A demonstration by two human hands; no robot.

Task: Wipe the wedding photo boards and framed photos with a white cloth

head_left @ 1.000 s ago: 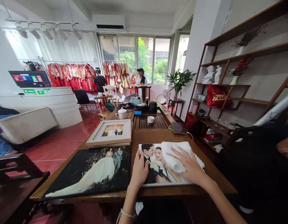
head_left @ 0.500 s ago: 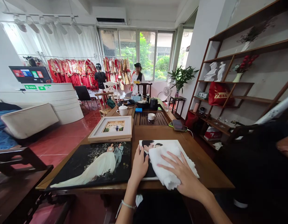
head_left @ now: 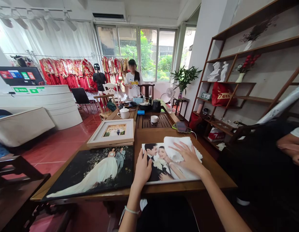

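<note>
A wedding portrait print (head_left: 161, 166) lies flat on the wooden table (head_left: 212, 170) in front of me. My left hand (head_left: 142, 169) presses on its left edge, thumb on the picture and fingers together at the rim. My right hand (head_left: 188, 158) lies flat with spread fingers on a white cloth (head_left: 174, 143), which sits on the print's upper right part.
A larger dark wedding print (head_left: 91, 172) lies to the left, with a framed photo (head_left: 113, 131) behind it. Farther back stand a white teapot (head_left: 123, 113), a cup (head_left: 154, 119), a kettle (head_left: 156, 105) and a phone (head_left: 182, 127). Two people stand by red garments. A wooden shelf (head_left: 236, 83) fills the right.
My right hand has pushed the white cloth from the print's lower middle up to its upper right corner, uncovering the faces. My left hand has stayed on the left edge.
</note>
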